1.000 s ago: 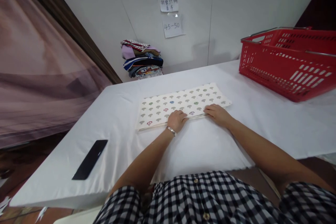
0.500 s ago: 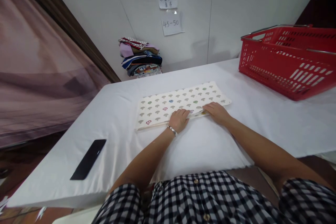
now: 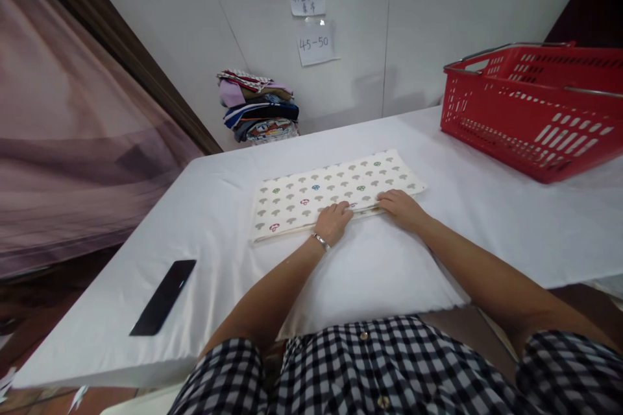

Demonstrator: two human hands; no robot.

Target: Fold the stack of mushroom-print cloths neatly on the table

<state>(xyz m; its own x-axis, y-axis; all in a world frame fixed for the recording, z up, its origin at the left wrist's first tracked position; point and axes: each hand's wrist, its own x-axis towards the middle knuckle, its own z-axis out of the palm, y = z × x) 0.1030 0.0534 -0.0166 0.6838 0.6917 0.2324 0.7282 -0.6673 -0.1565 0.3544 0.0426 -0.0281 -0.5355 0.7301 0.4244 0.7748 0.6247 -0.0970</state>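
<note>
A cream cloth (image 3: 335, 185) with a print of grey, red, green and blue mushrooms lies folded into a long strip on the white-covered table (image 3: 399, 266). At the middle of its near edge, my left hand (image 3: 333, 222), with a silver bracelet at the wrist, has its fingers curled over the layers. To the right, my right hand (image 3: 402, 209) grips the same edge, fingertips on top of the fabric. The thumbs are mostly hidden. Between the hands, the edges of the layers show slightly apart.
A red plastic basket (image 3: 516, 120) with metal handles stands at the table's right. On the left lies a black phone-like slab (image 3: 164, 297). Beyond the far edge rises a stack of folded fabrics (image 3: 260, 107) by the wall. A pink curtain (image 3: 73, 123) hangs at left.
The layers at the cloth's near edge between my hands lie closer together. Both hands stay in almost the same place; the whole view has shifted slightly.
</note>
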